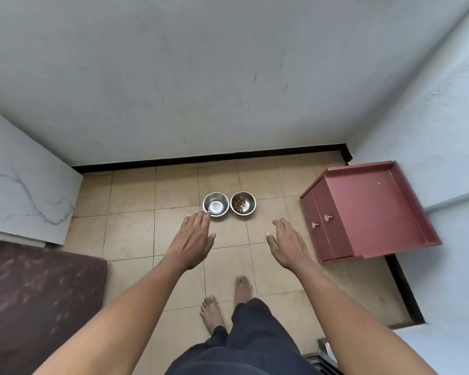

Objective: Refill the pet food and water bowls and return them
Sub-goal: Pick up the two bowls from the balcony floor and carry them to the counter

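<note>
Two small steel bowls stand side by side on the tiled floor near the far wall. The left bowl [216, 204] looks shiny with a little water or nothing in it. The right bowl [243, 203] holds a small heap of brown kibble. My left hand [194, 239] is stretched out, fingers apart, its fingertips overlapping the left bowl's near rim in the view. My right hand [285, 242] is held out with fingers apart, below and right of the kibble bowl, holding nothing.
A red low cabinet [368, 209] with two knobbed doors stands at the right wall. A marble-look slab [22, 182] leans at the left, with a dark brown mat [35, 301] before it. My bare feet [228, 301] stand on the beige tiles.
</note>
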`<state>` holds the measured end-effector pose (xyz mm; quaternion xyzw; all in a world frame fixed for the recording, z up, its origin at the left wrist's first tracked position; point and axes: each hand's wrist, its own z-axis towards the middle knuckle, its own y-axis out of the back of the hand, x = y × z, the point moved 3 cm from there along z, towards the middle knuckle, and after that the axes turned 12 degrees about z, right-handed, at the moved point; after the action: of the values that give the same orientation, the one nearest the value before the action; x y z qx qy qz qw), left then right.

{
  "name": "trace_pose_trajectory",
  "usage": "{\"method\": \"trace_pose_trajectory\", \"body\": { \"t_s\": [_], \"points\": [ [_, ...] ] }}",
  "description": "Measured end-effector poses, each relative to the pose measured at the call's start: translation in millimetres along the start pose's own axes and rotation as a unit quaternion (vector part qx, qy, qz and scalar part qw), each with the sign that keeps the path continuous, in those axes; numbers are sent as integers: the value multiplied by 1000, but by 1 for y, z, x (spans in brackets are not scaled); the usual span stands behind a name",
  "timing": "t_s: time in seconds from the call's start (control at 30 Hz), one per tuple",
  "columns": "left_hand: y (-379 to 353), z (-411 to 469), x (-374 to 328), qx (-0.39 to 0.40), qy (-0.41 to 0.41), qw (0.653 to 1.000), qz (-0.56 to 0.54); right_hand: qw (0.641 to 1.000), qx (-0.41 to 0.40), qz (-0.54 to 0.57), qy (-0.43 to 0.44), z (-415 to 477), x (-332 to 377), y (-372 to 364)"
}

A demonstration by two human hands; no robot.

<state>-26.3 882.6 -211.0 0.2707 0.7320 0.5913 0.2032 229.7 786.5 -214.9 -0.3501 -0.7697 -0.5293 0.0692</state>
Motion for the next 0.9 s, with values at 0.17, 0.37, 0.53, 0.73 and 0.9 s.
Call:
{"method": "trace_pose_trajectory", "body": {
  "t_s": [0.17,0.37,0.53,0.73,0.9],
  "points": [
    [-19,61,19,30,0,1000,3,999,36,-3,-21,62,-11,-5],
    [-94,169,36,70,27,997,-30,994,92,21,-60,200,-53,-61],
    [-224,272,46,119,54,989,-74,985,139,45,-88,341,-101,-147],
    [-384,366,56,164,104,974,-115,979,141,65,-135,460,-178,-245],
    [-490,410,70,174,292,919,-199,942,96,156,-280,528,-248,-308]
  ]
}}
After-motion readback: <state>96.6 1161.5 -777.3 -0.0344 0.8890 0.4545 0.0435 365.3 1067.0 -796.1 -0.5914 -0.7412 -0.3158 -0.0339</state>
